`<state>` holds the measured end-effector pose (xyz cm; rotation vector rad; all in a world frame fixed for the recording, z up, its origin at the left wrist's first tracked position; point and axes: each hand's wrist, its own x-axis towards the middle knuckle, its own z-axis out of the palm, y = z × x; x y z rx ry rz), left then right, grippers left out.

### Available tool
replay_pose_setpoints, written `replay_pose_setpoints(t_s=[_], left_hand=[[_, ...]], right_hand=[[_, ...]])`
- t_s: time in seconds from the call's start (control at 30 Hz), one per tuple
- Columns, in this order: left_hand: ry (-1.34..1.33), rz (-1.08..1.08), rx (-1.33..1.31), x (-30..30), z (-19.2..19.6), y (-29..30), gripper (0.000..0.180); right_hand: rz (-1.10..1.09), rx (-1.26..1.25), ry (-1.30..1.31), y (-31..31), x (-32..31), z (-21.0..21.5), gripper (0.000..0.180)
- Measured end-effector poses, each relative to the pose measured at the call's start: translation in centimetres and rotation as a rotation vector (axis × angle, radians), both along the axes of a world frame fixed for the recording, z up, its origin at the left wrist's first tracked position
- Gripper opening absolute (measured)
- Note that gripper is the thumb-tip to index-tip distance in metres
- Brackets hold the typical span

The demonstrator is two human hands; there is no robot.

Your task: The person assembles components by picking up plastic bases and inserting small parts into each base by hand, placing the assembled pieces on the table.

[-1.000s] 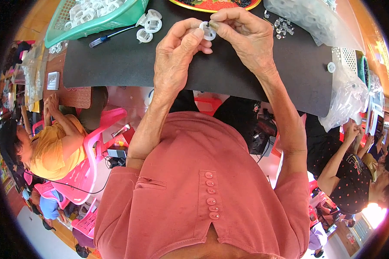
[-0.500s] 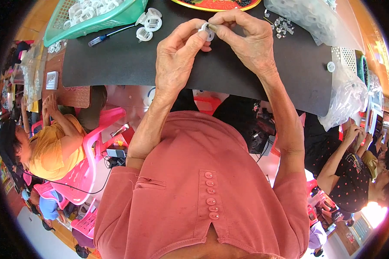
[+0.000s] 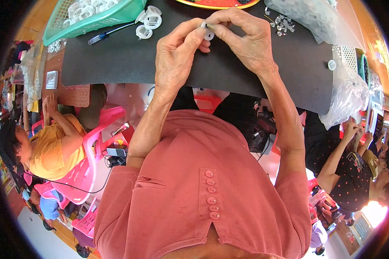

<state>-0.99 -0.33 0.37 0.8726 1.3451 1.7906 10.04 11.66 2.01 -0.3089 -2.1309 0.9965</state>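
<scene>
Above the dark table, my left hand (image 3: 175,56) pinches a small round white plastic part (image 3: 209,34) between thumb and fingers. My right hand (image 3: 248,43) has its thumb and index finger closed together at the part's upper edge. Something small and dark shows at those fingertips, too small to name. Left of my hands lie several similar white round parts (image 3: 152,20) in a group. A screwdriver (image 3: 98,39) with a blue handle lies beyond them, beside a green plastic basket (image 3: 95,25) filled with white parts.
A red and yellow tray (image 3: 220,5) stands at the far edge. To the right are small clear pieces (image 3: 283,25), a big clear bag (image 3: 307,17) of parts, a lone white part (image 3: 331,65) and another plastic bag (image 3: 348,93). Other people sit on both sides.
My right fingertips have shifted slightly left at the white part's upper edge. My left hand keeps its hold, almost unmoved.
</scene>
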Motion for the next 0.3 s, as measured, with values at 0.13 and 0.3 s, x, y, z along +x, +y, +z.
replay_pose_setpoints(t_s=[0.13,0.3], left_hand=[[-0.228,-0.037,0.101,-0.2,-0.6,0.4,0.026],[-0.337,-0.059,0.14,-0.8,-1.2,0.4,0.029]], right_hand=[[-0.027,0.087,0.02,0.1,-0.3,-0.9,0.015],[-0.059,0.202,0.046,-0.3,-0.4,-0.9,0.017]])
